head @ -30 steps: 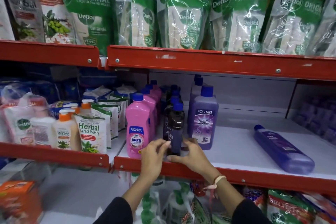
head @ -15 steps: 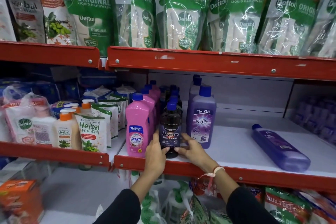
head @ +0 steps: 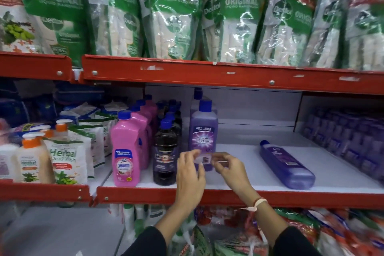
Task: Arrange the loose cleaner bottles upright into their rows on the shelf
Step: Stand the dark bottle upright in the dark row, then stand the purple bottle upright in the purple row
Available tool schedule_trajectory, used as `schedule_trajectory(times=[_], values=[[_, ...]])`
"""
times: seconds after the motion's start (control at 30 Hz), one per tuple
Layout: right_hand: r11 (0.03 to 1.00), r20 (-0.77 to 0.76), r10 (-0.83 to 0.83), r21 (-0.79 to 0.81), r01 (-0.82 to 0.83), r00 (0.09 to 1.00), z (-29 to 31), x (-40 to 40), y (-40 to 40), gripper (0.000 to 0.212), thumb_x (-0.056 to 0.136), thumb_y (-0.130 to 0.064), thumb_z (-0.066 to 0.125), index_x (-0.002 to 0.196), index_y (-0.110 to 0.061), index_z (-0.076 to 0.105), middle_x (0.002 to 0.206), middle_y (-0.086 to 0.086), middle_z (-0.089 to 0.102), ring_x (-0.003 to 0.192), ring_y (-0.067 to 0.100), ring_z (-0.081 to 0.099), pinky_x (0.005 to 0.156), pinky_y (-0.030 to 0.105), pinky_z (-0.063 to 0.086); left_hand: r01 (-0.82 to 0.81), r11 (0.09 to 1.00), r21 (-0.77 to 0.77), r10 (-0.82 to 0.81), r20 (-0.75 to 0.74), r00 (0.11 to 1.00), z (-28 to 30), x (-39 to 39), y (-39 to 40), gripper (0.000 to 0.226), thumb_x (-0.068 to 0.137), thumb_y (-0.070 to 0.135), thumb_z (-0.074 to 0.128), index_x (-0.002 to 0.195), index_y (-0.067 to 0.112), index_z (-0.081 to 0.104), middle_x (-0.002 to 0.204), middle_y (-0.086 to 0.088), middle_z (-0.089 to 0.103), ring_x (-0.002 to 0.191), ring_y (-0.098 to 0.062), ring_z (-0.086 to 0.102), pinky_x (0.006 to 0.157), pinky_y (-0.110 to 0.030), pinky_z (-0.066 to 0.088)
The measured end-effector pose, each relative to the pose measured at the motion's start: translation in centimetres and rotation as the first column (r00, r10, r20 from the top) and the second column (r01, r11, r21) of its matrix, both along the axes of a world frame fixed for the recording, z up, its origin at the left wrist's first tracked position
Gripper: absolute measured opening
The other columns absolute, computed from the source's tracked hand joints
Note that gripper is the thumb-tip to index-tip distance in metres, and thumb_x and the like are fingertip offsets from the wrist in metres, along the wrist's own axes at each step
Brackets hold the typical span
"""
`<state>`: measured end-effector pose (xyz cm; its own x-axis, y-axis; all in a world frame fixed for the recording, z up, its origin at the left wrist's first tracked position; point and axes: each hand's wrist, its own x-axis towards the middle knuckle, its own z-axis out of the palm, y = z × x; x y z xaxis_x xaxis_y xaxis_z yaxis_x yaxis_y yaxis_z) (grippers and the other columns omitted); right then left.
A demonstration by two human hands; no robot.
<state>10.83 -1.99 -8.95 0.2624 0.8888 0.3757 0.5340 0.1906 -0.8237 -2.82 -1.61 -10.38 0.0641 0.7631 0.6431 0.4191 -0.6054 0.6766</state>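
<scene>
On the white shelf (head: 245, 164) three rows stand upright: pink bottles (head: 124, 151), dark Bactin bottles (head: 165, 151) and purple Bactin bottles (head: 203, 131), all with blue caps. My left hand (head: 191, 176) and my right hand (head: 230, 169) are at the base of the front purple bottle, fingertips closed on its left and right sides. The view is blurred there. A loose purple-blue bottle (head: 286, 164) lies on its side to the right, cap pointing to the back, apart from both hands.
A red shelf rim (head: 301, 198) runs below my wrists. Herbal hand wash pouches (head: 68, 160) and pump bottles (head: 33, 158) fill the left bay. Dettol refill packs (head: 170, 16) hang over the upper shelf. Purple packs (head: 349, 137) line the right.
Both hands have left the front dark bottle, which stands label forward, and shifted right to the base of the front purple bottle. The camera has moved closer.
</scene>
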Motion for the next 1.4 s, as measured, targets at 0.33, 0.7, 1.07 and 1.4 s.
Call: schedule_trajectory(times=[0.33, 0.7, 1.07, 1.4], values=[[0.812, 0.125, -0.579, 0.000, 0.583, 0.806, -0.2, 18.2, -5.1, 0.025, 0.093, -0.010, 0.053, 0.110, -0.004, 0.069, 0.112, 0.021, 0.071, 0.104, 0.036, 0.065, 0.086, 0.038, 0.048, 0.296, 0.820, -0.489, -0.372, -0.064, 0.926, -0.1, 17.7, -0.2, 0.038, 0.093, 0.022, 0.051, 0.129, 0.010, 0.049, 0.127, -0.013, 0.060, 0.114, -0.026, 0.058, 0.099, -0.034, 0.047], [0.855, -0.144, -0.334, -0.461, 0.235, 0.931, -0.2, 27.3, -2.6, 0.065, 0.081, -0.046, 0.069, 0.099, 0.017, 0.067, 0.105, 0.034, 0.069, 0.077, 0.029, 0.061, 0.069, 0.036, 0.044, 0.473, 0.547, -0.690, -0.476, 0.208, 0.854, 0.2, 25.1, 3.1, 0.047, 0.080, 0.036, 0.072, 0.116, 0.009, 0.062, 0.115, -0.016, 0.069, 0.105, -0.033, 0.066, 0.096, -0.049, 0.053], [0.942, -0.415, -0.088, -0.331, -0.060, 0.906, 0.2, 27.2, -4.6, 0.041, 0.077, -0.009, 0.076, 0.113, 0.006, 0.065, 0.101, 0.018, 0.076, 0.091, 0.029, 0.073, 0.078, 0.033, 0.060, 0.563, 0.594, -0.575, -0.462, 0.329, 0.824, 0.4, 23.4, 3.0, 0.038, 0.067, 0.004, 0.083, 0.095, 0.022, 0.064, 0.097, 0.000, 0.071, 0.092, -0.019, 0.069, 0.085, -0.038, 0.059], [0.989, -0.399, 0.068, -0.092, -0.114, 0.914, 1.0, 18.1, -5.2, 0.050, 0.070, 0.001, 0.080, 0.113, -0.011, 0.058, 0.117, 0.011, 0.065, 0.090, 0.021, 0.072, 0.068, 0.021, 0.061, 0.467, 0.828, -0.309, -0.432, 0.179, 0.884, 1.6, 13.0, 2.2, 0.078, 0.057, 0.006, 0.088, 0.126, 0.021, 0.054, 0.103, 0.011, 0.065, 0.092, -0.001, 0.064, 0.071, -0.008, 0.052]])
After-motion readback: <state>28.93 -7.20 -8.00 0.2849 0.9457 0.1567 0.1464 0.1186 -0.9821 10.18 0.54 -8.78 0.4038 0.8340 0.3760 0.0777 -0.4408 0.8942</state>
